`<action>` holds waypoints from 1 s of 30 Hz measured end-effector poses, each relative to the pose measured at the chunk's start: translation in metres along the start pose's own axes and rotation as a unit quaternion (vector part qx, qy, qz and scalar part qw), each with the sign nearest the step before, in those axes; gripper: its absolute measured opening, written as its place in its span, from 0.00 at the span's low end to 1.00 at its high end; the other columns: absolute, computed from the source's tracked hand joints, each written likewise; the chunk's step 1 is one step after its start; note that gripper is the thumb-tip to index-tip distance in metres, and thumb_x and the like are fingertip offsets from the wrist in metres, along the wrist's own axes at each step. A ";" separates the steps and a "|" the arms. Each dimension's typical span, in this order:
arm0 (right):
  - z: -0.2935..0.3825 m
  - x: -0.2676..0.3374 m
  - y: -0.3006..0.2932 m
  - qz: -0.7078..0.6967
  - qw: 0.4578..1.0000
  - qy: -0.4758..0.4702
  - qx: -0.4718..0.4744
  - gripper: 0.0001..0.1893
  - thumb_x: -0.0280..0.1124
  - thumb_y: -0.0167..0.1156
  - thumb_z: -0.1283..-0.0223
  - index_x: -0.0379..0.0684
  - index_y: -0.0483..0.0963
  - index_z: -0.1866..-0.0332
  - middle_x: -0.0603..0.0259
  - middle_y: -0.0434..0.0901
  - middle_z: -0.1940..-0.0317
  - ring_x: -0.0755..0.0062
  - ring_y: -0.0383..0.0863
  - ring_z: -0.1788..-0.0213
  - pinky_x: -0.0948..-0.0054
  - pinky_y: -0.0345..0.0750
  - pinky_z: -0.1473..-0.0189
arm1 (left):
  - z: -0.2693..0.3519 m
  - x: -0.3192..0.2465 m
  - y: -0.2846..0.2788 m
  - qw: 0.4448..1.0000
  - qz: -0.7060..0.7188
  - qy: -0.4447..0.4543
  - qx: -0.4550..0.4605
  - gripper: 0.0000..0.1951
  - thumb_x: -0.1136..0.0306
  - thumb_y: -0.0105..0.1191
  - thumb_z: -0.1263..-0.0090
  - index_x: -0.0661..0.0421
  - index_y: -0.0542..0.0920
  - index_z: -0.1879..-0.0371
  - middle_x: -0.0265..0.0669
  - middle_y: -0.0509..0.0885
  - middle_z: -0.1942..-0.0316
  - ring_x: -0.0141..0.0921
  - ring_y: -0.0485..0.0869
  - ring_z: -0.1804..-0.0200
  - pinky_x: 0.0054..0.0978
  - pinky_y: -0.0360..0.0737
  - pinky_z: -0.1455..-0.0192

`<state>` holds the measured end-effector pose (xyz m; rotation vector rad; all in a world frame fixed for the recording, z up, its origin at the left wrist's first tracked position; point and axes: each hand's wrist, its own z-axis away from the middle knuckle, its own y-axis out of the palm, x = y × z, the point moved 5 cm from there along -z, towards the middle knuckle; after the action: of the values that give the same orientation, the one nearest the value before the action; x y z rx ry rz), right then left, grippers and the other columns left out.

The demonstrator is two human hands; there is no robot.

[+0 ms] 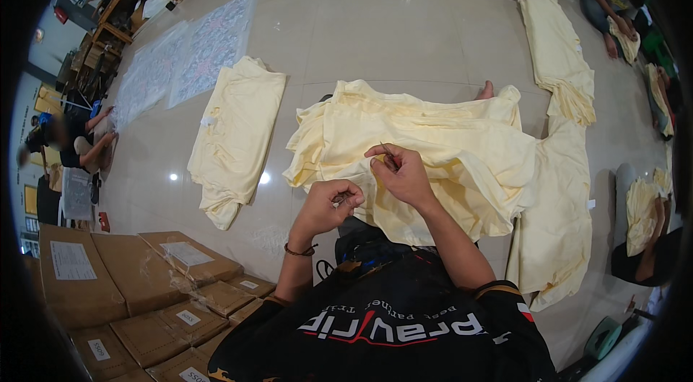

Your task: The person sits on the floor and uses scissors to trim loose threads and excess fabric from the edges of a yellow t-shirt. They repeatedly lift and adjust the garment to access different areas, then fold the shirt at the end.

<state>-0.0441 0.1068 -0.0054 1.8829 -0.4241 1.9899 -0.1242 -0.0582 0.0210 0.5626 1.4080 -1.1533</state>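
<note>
A pale yellow cloth garment (433, 127) lies spread over my lap, its near edge bunched in loose folds. My right hand (403, 173) rests above the middle of that cloth, closed around a small pointed metal tool (387, 152) that looks like thread snips. Left of it, my left hand (330, 206) is held near the cloth's front left edge, fingertips curled together. Whether something thin, such as a thread, is pinched there is too small to tell.
Folded yellow garments lie left (238, 133) and in a row at right (557, 203). Cardboard boxes (130, 273) are stacked near left. Plastic-wrapped patterned sheets (211, 46) lie on the tiled floor (368, 13). Several people sit around, some holding yellow cloth.
</note>
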 end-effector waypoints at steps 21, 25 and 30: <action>-0.001 0.001 0.002 0.050 0.998 -0.035 -0.010 0.12 0.31 0.63 0.37 0.37 0.84 0.53 0.78 0.62 0.84 0.88 0.56 0.80 0.77 0.56 0.77 | -0.003 -0.010 0.017 0.996 0.001 -0.060 -0.066 0.09 0.71 0.64 0.28 0.66 0.87 0.59 0.32 0.87 0.75 0.19 0.82 0.75 0.18 0.79 0.72; -0.002 0.001 0.002 0.046 0.999 -0.021 -0.010 0.12 0.31 0.64 0.37 0.37 0.84 0.53 0.78 0.62 0.84 0.88 0.56 0.80 0.77 0.56 0.77 | 0.002 -0.004 0.013 0.993 0.077 -0.079 -0.032 0.09 0.70 0.64 0.27 0.66 0.86 0.59 0.30 0.84 0.76 0.19 0.81 0.76 0.17 0.78 0.73; -0.001 -0.001 0.001 0.047 0.999 -0.011 -0.007 0.12 0.32 0.64 0.37 0.37 0.85 0.53 0.78 0.61 0.84 0.88 0.56 0.80 0.76 0.55 0.77 | 0.001 -0.004 0.014 0.994 0.042 -0.080 -0.059 0.09 0.71 0.66 0.29 0.65 0.87 0.57 0.34 0.87 0.74 0.20 0.83 0.75 0.18 0.79 0.72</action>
<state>-0.0458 0.1060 -0.0060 1.9111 -0.5417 2.0216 -0.1112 -0.0529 0.0203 0.4320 1.2920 -1.0184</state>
